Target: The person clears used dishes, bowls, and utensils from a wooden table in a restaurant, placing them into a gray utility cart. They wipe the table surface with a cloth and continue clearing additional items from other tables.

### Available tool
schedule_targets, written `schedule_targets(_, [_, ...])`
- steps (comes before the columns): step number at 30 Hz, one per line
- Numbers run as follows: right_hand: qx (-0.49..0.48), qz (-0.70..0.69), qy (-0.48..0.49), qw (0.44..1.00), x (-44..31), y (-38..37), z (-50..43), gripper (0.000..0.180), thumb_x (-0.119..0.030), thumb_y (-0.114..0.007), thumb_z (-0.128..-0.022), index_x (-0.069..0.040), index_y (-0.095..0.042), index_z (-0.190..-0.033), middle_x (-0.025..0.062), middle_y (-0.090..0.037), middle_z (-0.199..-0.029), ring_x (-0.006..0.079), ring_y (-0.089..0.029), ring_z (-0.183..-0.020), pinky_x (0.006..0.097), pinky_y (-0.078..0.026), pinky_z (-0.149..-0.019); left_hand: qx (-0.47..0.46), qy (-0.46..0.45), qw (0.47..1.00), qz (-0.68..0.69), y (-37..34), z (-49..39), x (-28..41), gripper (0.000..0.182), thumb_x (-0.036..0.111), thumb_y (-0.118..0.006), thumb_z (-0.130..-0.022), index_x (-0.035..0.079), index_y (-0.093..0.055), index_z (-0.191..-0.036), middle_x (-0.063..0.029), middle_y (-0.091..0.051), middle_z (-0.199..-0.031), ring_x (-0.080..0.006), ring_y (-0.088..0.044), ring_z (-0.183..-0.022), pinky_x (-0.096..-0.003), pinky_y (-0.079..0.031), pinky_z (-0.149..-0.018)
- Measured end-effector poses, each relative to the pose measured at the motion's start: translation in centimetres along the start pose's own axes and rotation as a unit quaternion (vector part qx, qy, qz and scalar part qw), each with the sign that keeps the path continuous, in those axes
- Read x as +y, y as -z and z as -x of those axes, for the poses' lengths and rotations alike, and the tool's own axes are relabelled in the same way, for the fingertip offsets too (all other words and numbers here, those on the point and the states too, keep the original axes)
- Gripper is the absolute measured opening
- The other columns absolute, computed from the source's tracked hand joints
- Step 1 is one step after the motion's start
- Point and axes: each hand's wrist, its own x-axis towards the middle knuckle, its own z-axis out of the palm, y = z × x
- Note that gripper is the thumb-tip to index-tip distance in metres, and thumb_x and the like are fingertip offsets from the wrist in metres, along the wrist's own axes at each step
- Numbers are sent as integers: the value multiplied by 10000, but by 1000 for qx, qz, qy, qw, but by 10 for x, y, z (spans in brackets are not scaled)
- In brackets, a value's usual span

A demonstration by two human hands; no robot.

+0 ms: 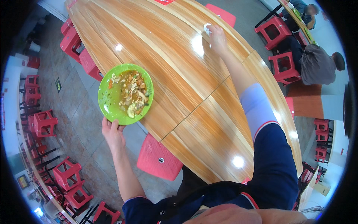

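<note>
My left hand (114, 133) grips the near rim of a green plate (109, 96), thumb on top and fingers beneath. Soupy food scraps (132, 92) with egg and vegetable bits lie mostly on the plate's right side. The plate overlaps the left edge of a wood-grain table (179, 72). Stretched out to the table's far right side, my right hand (217, 38) holds a small white wad (207, 28), perhaps tissue or cloth, at the tabletop. The fingers hide part of that wad.
A red stool (159, 159) stands by the table's near left edge, and more red stools (71, 44) line its far left side. Two seated people (318, 64) are at another table on the right. A red card (164, 1) lies at the table's far end.
</note>
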Motion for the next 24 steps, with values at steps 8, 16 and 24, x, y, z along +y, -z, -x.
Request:
schedule_targets(8, [-103, 15, 106, 989, 39, -26, -15, 304, 33, -515, -758, -70, -655, -1007, 106, -619, -1054, 308, -546, -1033, 378, -460, -878, 46, -1, 999, -17, -13, -11, -20, 397, -60, -430, -853, -67, -388, -1248, -132, -539, -1144, -196, -618, -896, -302, -555, -694])
schedule_targets(16, [-204, -210, -82, 953, 27, 33, 19, 331, 79, -482, -796, -45, -623, -1068, 86, -620, -1019, 236, -593, -928, 351, -498, -782, 48, 9, 999, -12, -18, -4, -19, 412, -65, -418, -852, -80, -371, -1261, -145, -522, -1170, -199, -609, -904, -297, -543, -699])
schedule_targets(24, [-212, -585, -406, 669, 71, 97, 56, 242, 18, -548, -834, 23, -567, -1076, 96, -605, -943, 166, -596, -787, 277, -507, -651, 55, 2, 998, -28, -18, 3, -22, 411, -54, -428, -857, -71, -374, -1264, -155, -528, -1164, -199, -611, -911, -296, -545, -706])
